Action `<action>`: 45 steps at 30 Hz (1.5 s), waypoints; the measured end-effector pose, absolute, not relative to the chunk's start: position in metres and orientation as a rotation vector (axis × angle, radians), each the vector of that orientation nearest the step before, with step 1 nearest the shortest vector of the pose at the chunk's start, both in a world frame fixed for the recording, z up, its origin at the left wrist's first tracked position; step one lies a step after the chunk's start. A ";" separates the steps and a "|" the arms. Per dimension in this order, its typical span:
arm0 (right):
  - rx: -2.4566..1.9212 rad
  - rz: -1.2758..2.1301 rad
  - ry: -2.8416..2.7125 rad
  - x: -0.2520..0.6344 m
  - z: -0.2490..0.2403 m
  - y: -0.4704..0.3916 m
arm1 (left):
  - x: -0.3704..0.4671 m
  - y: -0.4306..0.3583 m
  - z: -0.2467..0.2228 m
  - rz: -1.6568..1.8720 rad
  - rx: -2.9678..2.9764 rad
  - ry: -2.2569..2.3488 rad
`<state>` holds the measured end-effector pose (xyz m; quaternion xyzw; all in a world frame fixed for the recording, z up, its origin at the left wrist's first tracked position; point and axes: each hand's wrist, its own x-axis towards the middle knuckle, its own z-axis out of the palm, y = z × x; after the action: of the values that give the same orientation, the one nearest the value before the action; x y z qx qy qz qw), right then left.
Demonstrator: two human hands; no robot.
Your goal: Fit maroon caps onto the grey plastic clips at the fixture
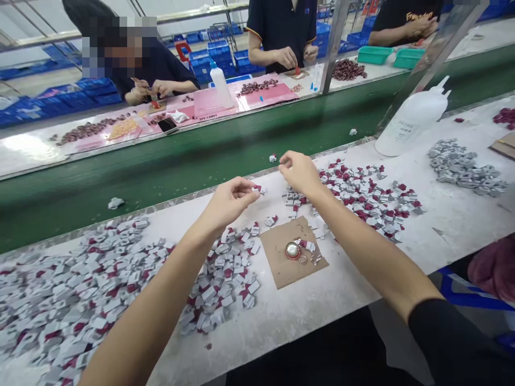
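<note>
My left hand [233, 202] is closed in a pinch on a small maroon-and-grey plastic piece [257, 188], above the white table's far side. My right hand [300, 172] reaches toward the table's far edge with its fingers curled together; whatever is in them, if anything, is hidden. A similar small piece [272, 158] lies on the green conveyor belt just left of those fingers. Between my forearms, a cardboard square [277, 262] carries a small round cap [292, 250] with a red rim and one maroon-and-white piece [308, 245].
Piles of grey-and-maroon pieces [225, 268] flank the cardboard, with a larger heap [80, 289] at left. Plain grey pieces [462, 166] lie right, near a white squeeze bottle [410, 120]. The green belt [181, 161] runs behind, with co-workers at the table beyond. A metal post [333, 45] stands there.
</note>
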<state>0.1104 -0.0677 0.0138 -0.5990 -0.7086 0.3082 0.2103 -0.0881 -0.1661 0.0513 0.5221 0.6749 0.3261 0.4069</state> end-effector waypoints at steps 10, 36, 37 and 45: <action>-1.693 0.894 -2.014 0.047 -0.006 -0.003 | -0.098 -0.125 0.026 0.826 1.164 1.884; -1.385 1.801 -1.238 0.201 0.016 -0.254 | -0.069 -0.069 -0.012 0.522 1.757 1.968; -1.404 1.762 -1.225 0.201 0.013 -0.256 | -0.066 -0.077 -0.009 0.462 1.851 1.852; -1.370 1.643 -1.260 0.192 0.009 -0.263 | -0.054 -0.101 -0.014 0.364 1.927 1.503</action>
<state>0.1925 -0.2627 0.0091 -0.5222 -0.4800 0.6263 0.3234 -0.0543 -0.1007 -0.0137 0.7363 0.5746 0.1390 0.3292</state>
